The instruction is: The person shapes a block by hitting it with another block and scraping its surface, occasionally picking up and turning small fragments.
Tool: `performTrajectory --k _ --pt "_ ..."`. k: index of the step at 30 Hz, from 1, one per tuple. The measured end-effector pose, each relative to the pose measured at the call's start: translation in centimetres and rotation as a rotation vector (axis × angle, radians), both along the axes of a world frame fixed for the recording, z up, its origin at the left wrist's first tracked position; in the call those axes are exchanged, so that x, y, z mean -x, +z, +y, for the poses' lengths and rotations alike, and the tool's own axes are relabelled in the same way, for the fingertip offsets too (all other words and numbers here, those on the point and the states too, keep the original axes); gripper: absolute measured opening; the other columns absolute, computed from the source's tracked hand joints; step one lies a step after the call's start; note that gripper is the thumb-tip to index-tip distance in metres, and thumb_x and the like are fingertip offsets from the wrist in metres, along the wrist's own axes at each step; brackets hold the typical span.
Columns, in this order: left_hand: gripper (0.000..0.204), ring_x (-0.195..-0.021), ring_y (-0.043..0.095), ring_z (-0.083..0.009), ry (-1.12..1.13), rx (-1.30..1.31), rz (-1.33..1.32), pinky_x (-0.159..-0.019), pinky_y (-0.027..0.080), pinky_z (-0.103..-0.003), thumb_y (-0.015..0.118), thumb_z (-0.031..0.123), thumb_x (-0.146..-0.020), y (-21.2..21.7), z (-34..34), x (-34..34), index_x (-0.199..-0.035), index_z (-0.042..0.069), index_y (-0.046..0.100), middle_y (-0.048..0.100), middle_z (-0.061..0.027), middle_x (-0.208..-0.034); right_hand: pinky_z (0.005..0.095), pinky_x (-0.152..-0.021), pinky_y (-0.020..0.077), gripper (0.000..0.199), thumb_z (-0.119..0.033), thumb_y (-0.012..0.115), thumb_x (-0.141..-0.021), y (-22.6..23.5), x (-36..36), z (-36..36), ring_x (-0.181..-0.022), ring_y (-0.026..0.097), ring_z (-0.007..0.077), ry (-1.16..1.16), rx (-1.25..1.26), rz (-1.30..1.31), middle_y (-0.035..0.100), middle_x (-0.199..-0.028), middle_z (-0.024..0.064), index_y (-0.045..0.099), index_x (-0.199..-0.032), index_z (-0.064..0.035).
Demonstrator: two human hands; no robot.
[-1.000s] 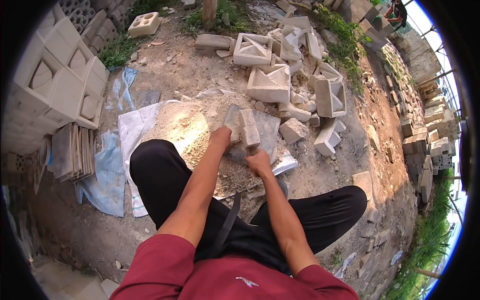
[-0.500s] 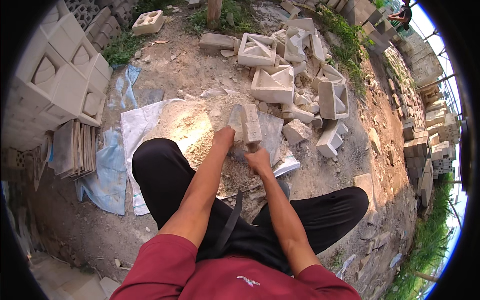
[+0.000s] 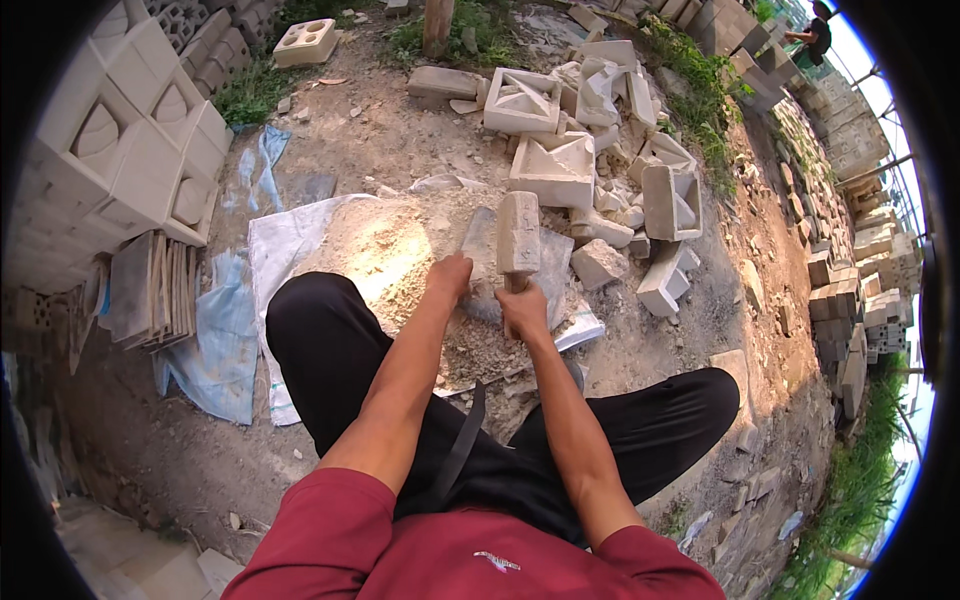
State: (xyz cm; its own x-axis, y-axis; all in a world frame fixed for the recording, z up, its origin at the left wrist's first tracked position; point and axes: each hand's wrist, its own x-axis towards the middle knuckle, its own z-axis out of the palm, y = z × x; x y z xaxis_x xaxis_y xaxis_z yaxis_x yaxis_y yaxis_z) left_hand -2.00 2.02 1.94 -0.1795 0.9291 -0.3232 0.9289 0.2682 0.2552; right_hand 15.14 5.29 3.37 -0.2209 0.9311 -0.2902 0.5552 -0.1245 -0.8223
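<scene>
Partly sunlit dirt ground (image 3: 695,345) lies between stacked blocks (image 3: 148,165) and grass (image 3: 862,465).

Dirt grd (image 3: 400,155): white sack (image 3: 275,240), broken blks (image 3: 556,170) & blue sheet (image 3: 222,350).

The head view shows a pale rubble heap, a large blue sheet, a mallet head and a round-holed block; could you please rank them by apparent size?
1. Pale rubble heap
2. Large blue sheet
3. Mallet head and round-holed block: too alike to rank; the block lies farther from the camera.
</scene>
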Motion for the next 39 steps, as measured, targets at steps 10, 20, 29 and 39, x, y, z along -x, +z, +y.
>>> performTrajectory --k 10,20,29,39 --pt "0.022 -0.097 0.065 -0.0321 0.081 -0.011 0.017 -0.079 0.055 -0.041 0.066 0.010 -0.077 -0.8 -0.9 0.5 -0.099 0.005 0.066 0.060 -0.0163 -0.109 0.0393 -0.075 0.0531 0.047 -0.029 0.073 -0.066 2.5 -0.8 -0.3 -0.084 0.069 0.0340 0.177 0.200 -0.257 0.069 -0.087 0.0248 0.067 -0.094 0.0077" --pt "0.028 -0.098 0.064 -0.0330 0.083 0.000 -0.020 -0.081 0.054 -0.042 0.069 0.012 -0.074 0.2 -0.1 0.5 -0.101 0.006 0.063 0.059 -0.0156 -0.109 0.0380 -0.074 0.0539 0.045 -0.032 0.073 -0.065 -0.5 -1.2 -0.5 -0.085 0.069 0.0342 0.207 0.149 -0.414 0.069 -0.087 0.0249 0.068 -0.087 0.0073" --pt "0.031 -0.097 0.065 -0.0341 0.321 -0.026 -0.010 -0.080 0.054 -0.042 0.068 0.013 -0.077 -0.4 -2.4 2.7 -0.106 0.004 0.061 0.057 -0.0169 -0.113 0.0402 -0.068 0.0531 0.039 -0.029 0.070 -0.068 3.4 0.8 -3.7 -0.076 0.069 0.0332 0.148 0.106 -0.129 0.068 -0.076 0.0221 0.067 -0.083 0.0068" --pt "0.041 -0.103 0.062 -0.0354 0.879 -0.107 -0.152 -0.087 0.051 -0.043 0.069 0.022 -0.077 2.9 -3.7 5.4 -0.111 0.003 0.057 0.055 -0.0189 -0.118 0.0453 -0.078 0.0518 0.038 -0.026 0.069 -0.068 -1.1 -1.4 -4.8 -0.088 0.065 0.0431 0.266 -0.072 -0.389 0.065 -0.086 0.0308 0.067 -0.087 0.0081"
